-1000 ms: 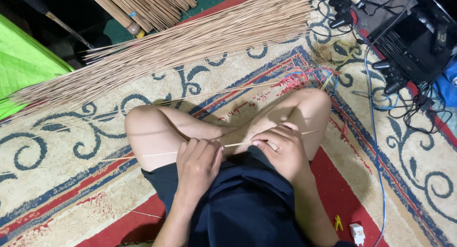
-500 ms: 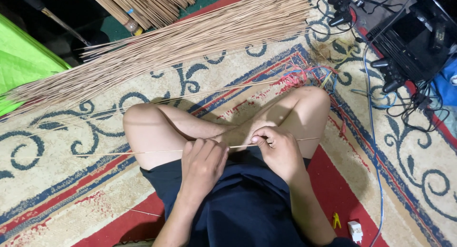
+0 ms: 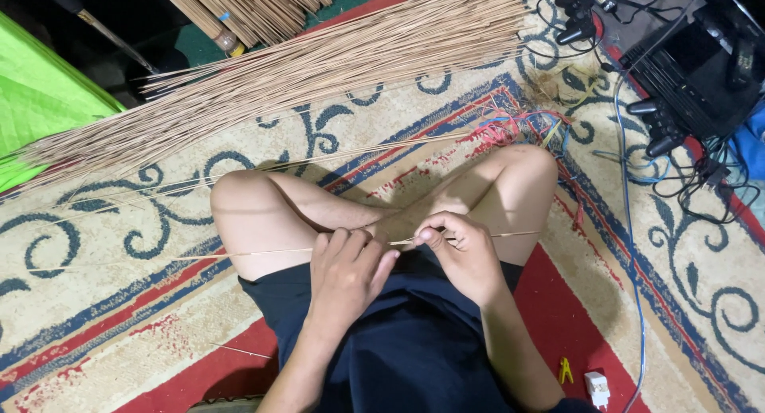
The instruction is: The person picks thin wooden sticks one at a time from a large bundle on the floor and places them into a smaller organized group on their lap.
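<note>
Underneath everything lies a big patterned rug [image 3: 111, 333], cream with blue swirls and red stripes, and a person sits cross-legged on it in dark shorts [image 3: 398, 357]. Above the person's knees, a long pile of thin sticks [image 3: 319, 70] stretches across the rug, all pointing the same way, so one can be picked out easily. Past that pile, at the top edge, sits a tied bundle of sticks [image 3: 263, 7], kept apart from the loose ones. To the left of the pile is a bright green sheet [image 3: 40, 102]. To the right of the knees lies a black box with cables [image 3: 701, 70], and a thin blue wire [image 3: 629, 246] runs down the rug from it. Right over the lap, the two hands hold one thin stick [image 3: 239, 254], which lies sideways across the legs and reaches far out to the left. The left hand [image 3: 347, 274] is curled around the stick, I think to keep it steady. The right hand [image 3: 462, 254] pinches it just beside the left, thumb pressed on top, fingers closed. A short end pokes out to the right of that hand. Near the person's right side, down on the red stripe, lie a small white plug [image 3: 596, 387] and a tiny yellow clip [image 3: 565, 371].
</note>
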